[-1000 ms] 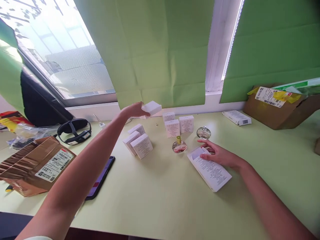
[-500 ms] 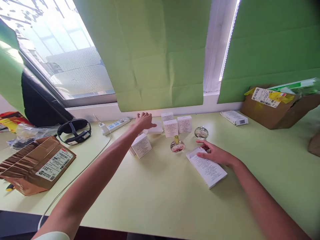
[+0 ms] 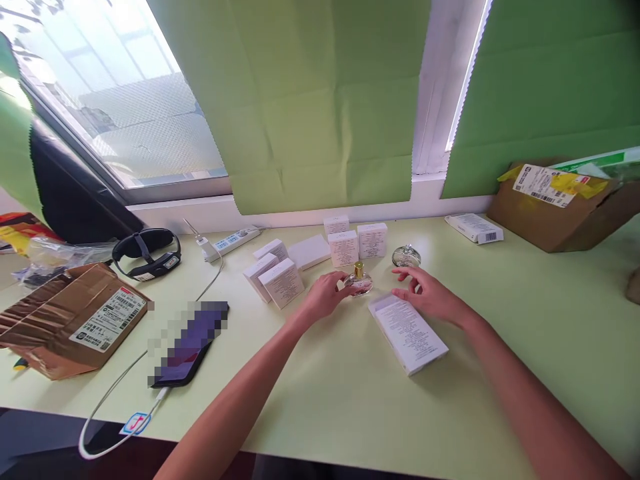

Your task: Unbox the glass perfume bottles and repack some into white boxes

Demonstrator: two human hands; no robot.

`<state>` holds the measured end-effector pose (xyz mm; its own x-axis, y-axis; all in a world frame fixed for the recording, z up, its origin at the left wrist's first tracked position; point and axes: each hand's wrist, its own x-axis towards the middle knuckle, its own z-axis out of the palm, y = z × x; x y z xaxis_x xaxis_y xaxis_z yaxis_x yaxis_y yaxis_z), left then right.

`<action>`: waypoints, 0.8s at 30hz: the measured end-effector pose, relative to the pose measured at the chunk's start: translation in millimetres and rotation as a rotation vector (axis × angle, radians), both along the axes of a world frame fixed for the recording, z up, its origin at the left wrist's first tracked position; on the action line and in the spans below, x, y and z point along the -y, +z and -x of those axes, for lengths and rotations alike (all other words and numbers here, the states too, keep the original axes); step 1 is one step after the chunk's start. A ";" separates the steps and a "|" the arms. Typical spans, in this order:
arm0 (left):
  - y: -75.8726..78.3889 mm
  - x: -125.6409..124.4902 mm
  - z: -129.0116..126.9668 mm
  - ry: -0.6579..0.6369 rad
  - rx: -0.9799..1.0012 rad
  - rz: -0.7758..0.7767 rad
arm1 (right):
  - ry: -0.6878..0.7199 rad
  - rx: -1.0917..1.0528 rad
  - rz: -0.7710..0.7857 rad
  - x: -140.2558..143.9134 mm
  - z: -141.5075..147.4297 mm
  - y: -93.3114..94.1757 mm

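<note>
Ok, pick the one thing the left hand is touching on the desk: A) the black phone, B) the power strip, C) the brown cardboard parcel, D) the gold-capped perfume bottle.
D: the left hand has its fingers against the gold-capped perfume bottle, far from the other three; the right hand rests by the long white box.

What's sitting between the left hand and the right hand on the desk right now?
In the head view, the gold-capped perfume bottle stands between the left hand and the right hand; the left fingertips reach its side. The long white box lies under the right hand.
</note>
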<state>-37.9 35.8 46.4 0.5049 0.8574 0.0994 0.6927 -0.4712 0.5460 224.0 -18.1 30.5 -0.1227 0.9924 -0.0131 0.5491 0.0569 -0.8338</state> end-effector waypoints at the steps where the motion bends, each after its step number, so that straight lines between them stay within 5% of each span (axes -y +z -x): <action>1: 2.1 -0.6 -0.6 -0.012 0.045 -0.004 | 0.002 -0.007 -0.051 -2.4 1.9 6.7; 4: 13.9 0.5 -6.4 -0.060 0.172 0.011 | 0.081 -0.029 -0.166 -11.0 7.2 33.6; 10: 28.7 10.3 -30.1 -0.113 0.371 0.146 | 0.314 0.063 -0.021 -25.5 5.0 76.6; 14: 15.3 23.4 -34.6 0.019 0.382 0.179 | 0.270 0.081 -0.006 -23.6 -8.0 86.5; 20: -17.0 41.7 -33.6 -0.203 0.195 0.370 | 0.231 0.078 0.028 -7.5 -22.1 110.6; 24: -19.9 45.6 -35.8 -0.208 0.217 0.422 | 0.195 0.118 -0.005 -8.0 -19.8 118.0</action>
